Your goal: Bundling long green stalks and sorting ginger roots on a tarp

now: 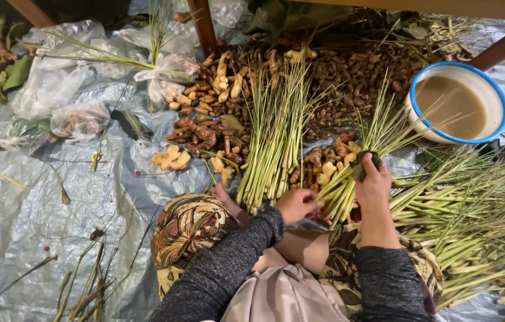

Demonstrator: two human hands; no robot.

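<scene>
A bundle of pale green lemongrass stalks (348, 182) is clasped by the right hand (373, 179) at its band and steadied at its base by the closed left hand (297, 204); stalks could slip if loosened.

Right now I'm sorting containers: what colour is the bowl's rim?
Blue, on a white bowl holding brownish liquid; the head view shows it.

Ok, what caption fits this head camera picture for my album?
Left hand and right hand grip a lemongrass bundle beside a ginger pile on a tarp.
</scene>
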